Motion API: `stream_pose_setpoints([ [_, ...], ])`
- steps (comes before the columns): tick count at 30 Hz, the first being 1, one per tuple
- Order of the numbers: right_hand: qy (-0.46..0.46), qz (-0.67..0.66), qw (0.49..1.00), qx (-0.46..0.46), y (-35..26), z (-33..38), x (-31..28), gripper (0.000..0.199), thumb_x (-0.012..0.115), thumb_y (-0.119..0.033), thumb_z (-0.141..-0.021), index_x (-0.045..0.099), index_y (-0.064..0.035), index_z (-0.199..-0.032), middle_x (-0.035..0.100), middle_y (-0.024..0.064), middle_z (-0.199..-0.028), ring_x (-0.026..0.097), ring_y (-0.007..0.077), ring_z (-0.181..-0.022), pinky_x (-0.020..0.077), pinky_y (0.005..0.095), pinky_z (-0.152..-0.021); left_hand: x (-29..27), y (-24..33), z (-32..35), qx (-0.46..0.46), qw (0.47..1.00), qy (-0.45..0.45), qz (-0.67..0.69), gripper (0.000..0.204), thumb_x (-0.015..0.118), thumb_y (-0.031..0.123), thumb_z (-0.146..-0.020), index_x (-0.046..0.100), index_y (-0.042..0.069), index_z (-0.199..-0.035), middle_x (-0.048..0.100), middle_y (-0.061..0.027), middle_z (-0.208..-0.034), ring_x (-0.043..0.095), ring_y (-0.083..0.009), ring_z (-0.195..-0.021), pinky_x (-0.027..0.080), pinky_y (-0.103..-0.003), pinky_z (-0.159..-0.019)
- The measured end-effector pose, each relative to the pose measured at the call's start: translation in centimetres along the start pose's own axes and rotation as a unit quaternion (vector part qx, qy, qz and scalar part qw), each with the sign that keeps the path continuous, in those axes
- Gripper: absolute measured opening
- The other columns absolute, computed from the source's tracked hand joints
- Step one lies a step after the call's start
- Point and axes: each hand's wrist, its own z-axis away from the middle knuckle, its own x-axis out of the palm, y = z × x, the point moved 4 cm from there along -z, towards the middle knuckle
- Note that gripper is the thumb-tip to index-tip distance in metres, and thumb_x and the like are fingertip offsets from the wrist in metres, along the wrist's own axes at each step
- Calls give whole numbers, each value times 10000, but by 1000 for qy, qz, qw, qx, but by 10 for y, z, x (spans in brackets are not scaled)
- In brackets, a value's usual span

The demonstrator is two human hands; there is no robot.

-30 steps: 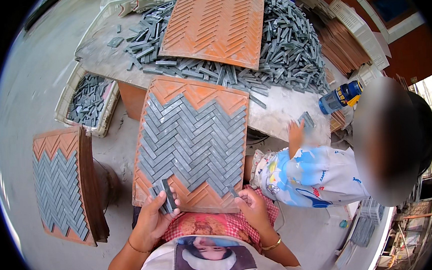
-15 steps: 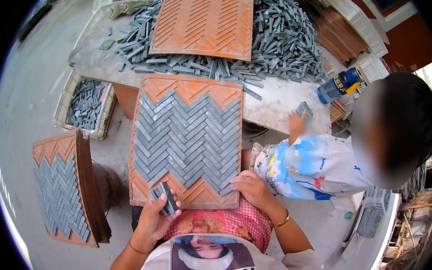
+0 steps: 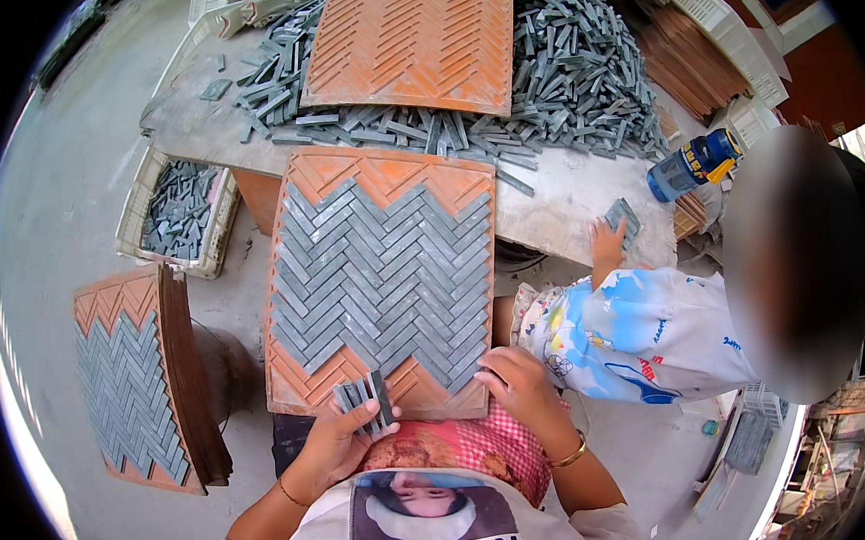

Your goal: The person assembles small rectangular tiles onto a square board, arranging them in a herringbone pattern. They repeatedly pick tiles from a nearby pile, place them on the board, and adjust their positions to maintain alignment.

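Left hand [image 3: 336, 439] is curled around a small bundle of grey tile strips [image 3: 363, 395], thumb and fingers clamped on it, sticking up just at the bottom edge of the orange herringbone board [image 3: 385, 273]; right hand [image 3: 521, 389] is flat-ish with fingers down, not gripping anything, fingertips resting on the board's lower right corner right where the grey strips end; the board itself leans from the lap up to the table [image 3: 568, 195], mostly filled with grey strips in a zigzag, bare orange left along the top edge and the bottom edge near both hands, so the free slots are right by the bundle; not much elbow room on the right, a second person in a light printed shirt [image 3: 637, 331] sits just beside the board's right edge, their hand [image 3: 607, 248] on the tabletop touching a small grey piece [image 3: 622, 219]; left side is more open, bare floor between the board and a stack of boards [image 3: 135, 386] standing well apart, top one filled; a crate of strips [image 3: 180, 209] sits beside the table's left edge; further up there's a big heap of loose strips [image 3: 579, 69] with another empty orange board [image 3: 414, 35] lying on it; a blue bottle [image 3: 691, 164] is near the table's right edge.
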Motion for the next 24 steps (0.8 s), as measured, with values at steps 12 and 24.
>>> stream_pose_setpoints([
  [12,45,-262,962,69,-56,2,38,234,709,-35,-719,566,14,-898,597,63,-781,556,93,-642,447,224,-577,8,-17,-11,-60,997,-16,-52,153,576,29,-848,530,31,-994,571,-70,-977,593,-172,-887,527,-288,-769],
  [24,36,93,995,-17,1,40,13,194,631,36,-706,575,-6,-886,566,126,-931,579,287,-837,481,354,-737,3,-16,-9,-32,997,-51,-41,165,591,100,-850,531,35,-990,572,-69,-858,572,-163,-757,486,-276,-696],
])
